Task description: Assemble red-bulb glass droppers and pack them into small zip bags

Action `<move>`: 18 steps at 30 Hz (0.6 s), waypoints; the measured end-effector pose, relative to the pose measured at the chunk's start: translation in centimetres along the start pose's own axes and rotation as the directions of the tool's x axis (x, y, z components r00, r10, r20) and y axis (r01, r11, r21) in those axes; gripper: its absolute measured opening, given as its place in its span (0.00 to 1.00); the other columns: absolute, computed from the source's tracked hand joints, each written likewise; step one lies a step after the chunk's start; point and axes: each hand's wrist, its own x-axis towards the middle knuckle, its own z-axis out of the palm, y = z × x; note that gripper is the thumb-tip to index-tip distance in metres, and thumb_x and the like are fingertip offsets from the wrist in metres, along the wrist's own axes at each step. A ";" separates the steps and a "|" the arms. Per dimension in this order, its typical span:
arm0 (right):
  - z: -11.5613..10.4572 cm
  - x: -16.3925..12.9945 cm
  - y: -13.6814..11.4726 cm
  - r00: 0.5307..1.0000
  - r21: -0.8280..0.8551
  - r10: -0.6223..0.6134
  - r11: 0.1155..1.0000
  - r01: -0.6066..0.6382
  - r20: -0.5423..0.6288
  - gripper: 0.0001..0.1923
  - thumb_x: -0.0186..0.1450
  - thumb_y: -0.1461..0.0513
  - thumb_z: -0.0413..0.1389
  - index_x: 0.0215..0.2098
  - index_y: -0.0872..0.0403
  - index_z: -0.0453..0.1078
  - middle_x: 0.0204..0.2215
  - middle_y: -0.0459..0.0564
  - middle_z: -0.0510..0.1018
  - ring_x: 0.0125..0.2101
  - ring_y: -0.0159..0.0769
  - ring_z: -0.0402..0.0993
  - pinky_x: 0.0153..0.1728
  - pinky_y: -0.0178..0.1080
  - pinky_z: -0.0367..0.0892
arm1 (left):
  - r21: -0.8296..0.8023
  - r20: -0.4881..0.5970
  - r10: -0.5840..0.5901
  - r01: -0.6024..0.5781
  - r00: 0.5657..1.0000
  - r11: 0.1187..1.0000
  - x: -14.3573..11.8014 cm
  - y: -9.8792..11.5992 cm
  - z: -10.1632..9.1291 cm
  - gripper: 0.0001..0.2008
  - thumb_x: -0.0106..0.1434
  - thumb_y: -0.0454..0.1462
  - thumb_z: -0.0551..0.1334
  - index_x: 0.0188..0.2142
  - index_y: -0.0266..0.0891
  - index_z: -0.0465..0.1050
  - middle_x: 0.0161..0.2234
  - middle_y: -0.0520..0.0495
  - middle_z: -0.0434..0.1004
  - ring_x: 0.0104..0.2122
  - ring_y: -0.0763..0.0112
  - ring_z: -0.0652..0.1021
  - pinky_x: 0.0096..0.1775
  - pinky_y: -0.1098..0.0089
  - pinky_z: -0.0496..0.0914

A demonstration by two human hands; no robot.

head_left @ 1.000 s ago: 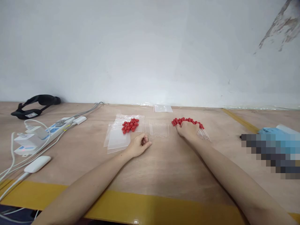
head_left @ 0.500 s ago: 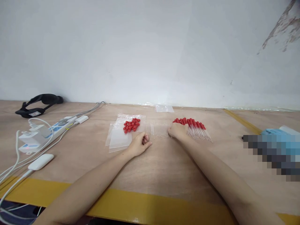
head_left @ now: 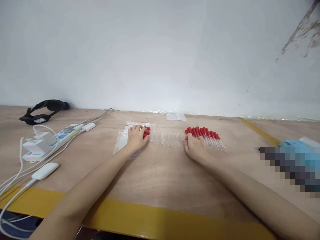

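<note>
The left hand (head_left: 136,137) lies palm down on the pile of small red rubber bulbs (head_left: 146,132), which sits on a stack of clear plastic zip bags (head_left: 121,141) on the light brown wooden table (head_left: 160,173). Its fingers are loosely spread over the pile, and whether they pinch a bulb cannot be told. Only a few bulbs show at the fingertips, on the side facing the row of bare clear glass dropper tubes (head_left: 167,137).

That row lies flat just beside the bags, between the two hands. Each tube's long axis runs from the wall toward the person, and the tubes lie side by side in a band across the table.

The right hand (head_left: 196,147) rests on the table at the other end of the row, palm down with fingers gently curled and not closed on anything visible. Its fingertips touch or nearly touch the near edge of the fan of finished droppers with red bulbs (head_left: 205,136). In that fan the red bulbs point toward the wall and the clear glass tips point toward the person, splaying outward away from the row.

Past the row, against the wall, lies a small clear bag (head_left: 176,116). Well away beyond the bags sit a white power strip with plugs and cables (head_left: 50,140) and a black headband strap (head_left: 43,110).
</note>
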 end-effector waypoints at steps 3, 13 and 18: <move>0.3 -1.5 0.7 0.990 0.048 -0.111 0.992 0.116 -0.083 0.12 0.65 0.61 0.39 0.34 0.57 0.61 0.27 0.52 0.75 0.27 0.36 0.69 0.39 0.41 0.48 | 0.102 0.022 -0.060 0.058 0.998 0.993 1.2 0.2 0.7 0.10 0.56 0.42 0.57 0.32 0.39 0.71 0.38 0.40 0.69 0.43 0.55 0.65 0.43 0.58 0.54; 1.4 -2.5 1.0 0.985 0.128 -0.102 0.985 0.120 -0.138 0.13 0.65 0.59 0.41 0.33 0.56 0.64 0.28 0.51 0.76 0.28 0.36 0.69 0.39 0.41 0.51 | 0.131 0.062 -0.254 0.244 0.965 0.961 3.1 0.1 1.3 0.10 0.54 0.40 0.55 0.26 0.35 0.72 0.35 0.36 0.70 0.41 0.51 0.67 0.41 0.55 0.57; 1.7 -2.6 1.2 0.987 0.218 -0.090 0.969 0.118 -0.136 0.15 0.65 0.60 0.42 0.43 0.58 0.65 0.32 0.53 0.77 0.32 0.37 0.71 0.39 0.40 0.54 | -0.071 -0.075 -0.126 0.121 0.989 0.990 0.9 0.9 -0.7 0.08 0.56 0.38 0.55 0.30 0.37 0.70 0.33 0.41 0.70 0.39 0.58 0.69 0.42 0.61 0.61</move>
